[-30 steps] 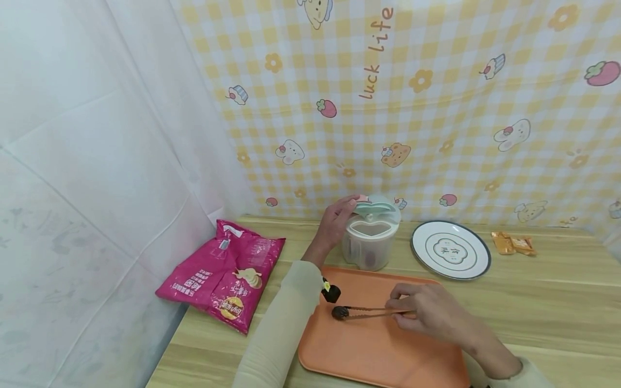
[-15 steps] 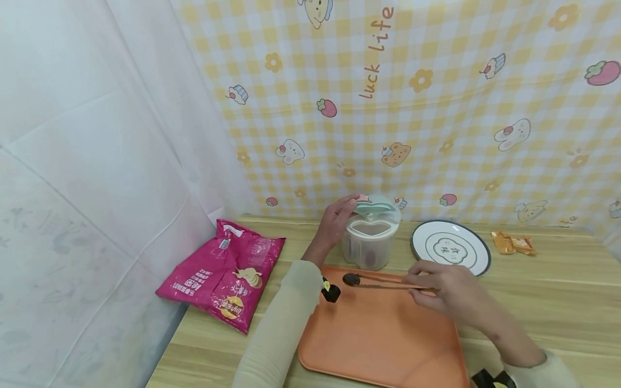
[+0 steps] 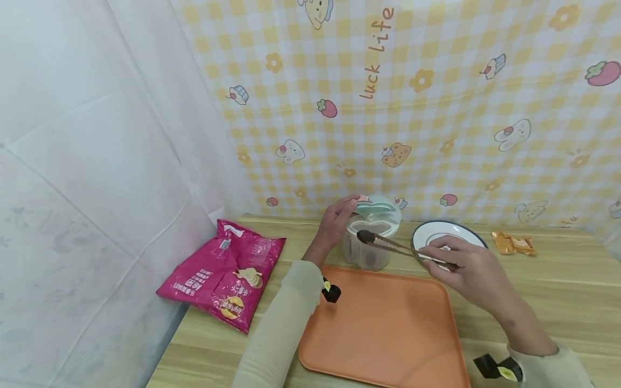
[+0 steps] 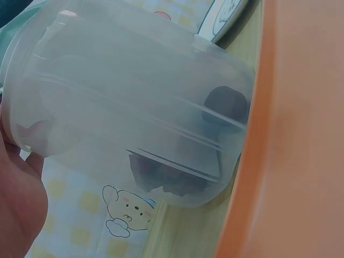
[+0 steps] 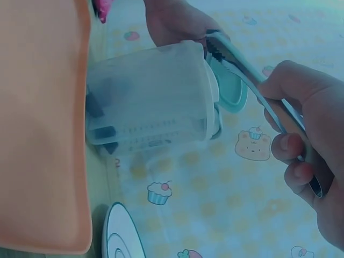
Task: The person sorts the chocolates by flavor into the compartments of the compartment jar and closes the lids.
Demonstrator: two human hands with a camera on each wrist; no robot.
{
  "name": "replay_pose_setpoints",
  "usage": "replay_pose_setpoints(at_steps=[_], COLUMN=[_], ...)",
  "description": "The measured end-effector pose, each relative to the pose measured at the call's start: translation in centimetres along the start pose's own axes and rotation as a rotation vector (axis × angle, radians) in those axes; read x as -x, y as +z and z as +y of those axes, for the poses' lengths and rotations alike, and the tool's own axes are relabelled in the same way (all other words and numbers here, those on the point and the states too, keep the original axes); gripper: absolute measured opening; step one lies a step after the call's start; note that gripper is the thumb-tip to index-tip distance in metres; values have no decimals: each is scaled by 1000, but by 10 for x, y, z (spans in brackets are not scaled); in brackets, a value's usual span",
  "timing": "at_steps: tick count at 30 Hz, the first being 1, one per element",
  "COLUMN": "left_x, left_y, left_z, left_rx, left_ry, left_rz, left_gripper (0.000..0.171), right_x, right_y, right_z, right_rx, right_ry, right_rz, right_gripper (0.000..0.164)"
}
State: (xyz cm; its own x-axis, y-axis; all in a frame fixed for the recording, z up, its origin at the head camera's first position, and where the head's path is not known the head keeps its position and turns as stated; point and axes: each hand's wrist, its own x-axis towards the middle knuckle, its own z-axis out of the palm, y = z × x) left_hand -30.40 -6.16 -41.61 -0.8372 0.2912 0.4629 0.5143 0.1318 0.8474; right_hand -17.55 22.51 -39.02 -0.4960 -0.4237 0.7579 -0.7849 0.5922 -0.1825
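My left hand [image 3: 336, 218] holds the top side of a translucent lidded container [image 3: 371, 253], fingers by its raised pale green flap [image 3: 372, 211]. Under the flap is a heart-shaped opening [image 3: 372, 228] in the lid. Several dark pieces [image 4: 226, 105] show through the wall at the bottom in the left wrist view. My right hand [image 3: 468, 269] grips a pair of metal tongs [image 3: 395, 247]. Their tips pinch a small dark brown lump [image 3: 366, 236], just over the opening's front edge in the head view. Its exact kind is unclear. In the right wrist view the tongs [image 5: 244, 75] are beside the lid.
An orange tray [image 3: 378, 328] lies in front of the container. Right of it stands a white plate [image 3: 427, 229] with a dark rim, partly behind my right hand. Small orange packets [image 3: 514, 243] lie farther right. A magenta chip bag [image 3: 223, 275] lies at the left.
My right hand has lifted the tongs and the dark lump from the tray, up and away from me, to the container's opening. The left hand has stayed in place.
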Motion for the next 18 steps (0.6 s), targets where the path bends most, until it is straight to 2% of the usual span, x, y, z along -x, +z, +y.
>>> replay_pose_setpoints(at_steps=[7, 15, 18], left_x=[0, 0, 0], left_y=[0, 1, 1], left_z=[-1, -2, -2], left_rx=[-19, -19, -25], left_ry=[5, 12, 9], left_rz=[8, 11, 11], left_gripper=[45, 45, 46], right_x=[-3, 0, 0], right_y=[1, 4, 5], right_z=[4, 6, 6], right_rx=[50, 75, 72], right_ry=[54, 70, 70], right_rz=[72, 61, 61], right_gripper=[36, 29, 32])
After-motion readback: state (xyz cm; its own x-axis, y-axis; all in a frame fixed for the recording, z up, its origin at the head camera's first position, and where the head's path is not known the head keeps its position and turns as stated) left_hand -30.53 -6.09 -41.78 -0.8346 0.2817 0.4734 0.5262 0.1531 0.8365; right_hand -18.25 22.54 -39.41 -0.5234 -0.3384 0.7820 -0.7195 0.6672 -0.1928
